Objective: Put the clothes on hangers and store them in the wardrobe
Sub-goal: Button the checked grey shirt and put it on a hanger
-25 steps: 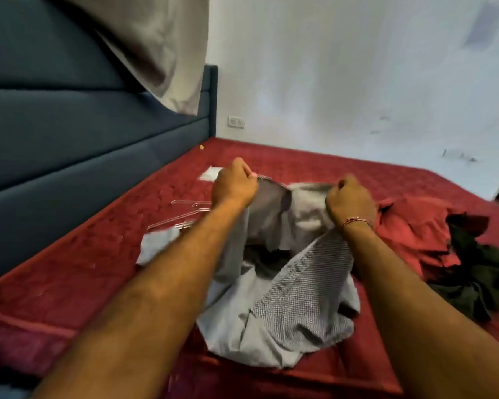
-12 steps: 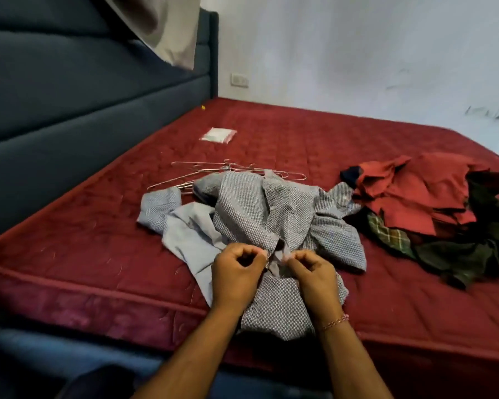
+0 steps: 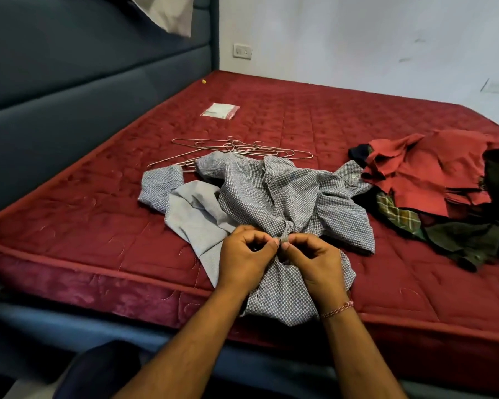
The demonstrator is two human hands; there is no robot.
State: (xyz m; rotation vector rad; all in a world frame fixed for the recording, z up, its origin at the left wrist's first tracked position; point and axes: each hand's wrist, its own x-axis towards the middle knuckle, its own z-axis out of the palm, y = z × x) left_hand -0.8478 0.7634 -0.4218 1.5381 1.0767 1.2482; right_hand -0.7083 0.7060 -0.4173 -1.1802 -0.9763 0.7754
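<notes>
Several wire hangers (image 3: 236, 151) behind shirt (image 3: 285, 197), clothes pile (image 3: 432, 180) rt.

Matt woven-cloth shirt (image 3: 274, 197), thin shiny metal wire hangers (image 3: 231, 149), quilted satiny mattress (image 3: 98, 226).

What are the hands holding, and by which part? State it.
Both hands, left hand and right hand, pinch the grey checked shirt at a small fold on its front edge, near the mattress edge.

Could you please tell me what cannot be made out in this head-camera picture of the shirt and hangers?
- Head view: what the left hand and right hand pinch on the grey checked shirt; the fingers cover it.
- Wire hangers: overlapping, partly under the shirt, uncountable.
- Pile of clothes: cut off by the right edge.
- Wardrobe: not in view.
</notes>
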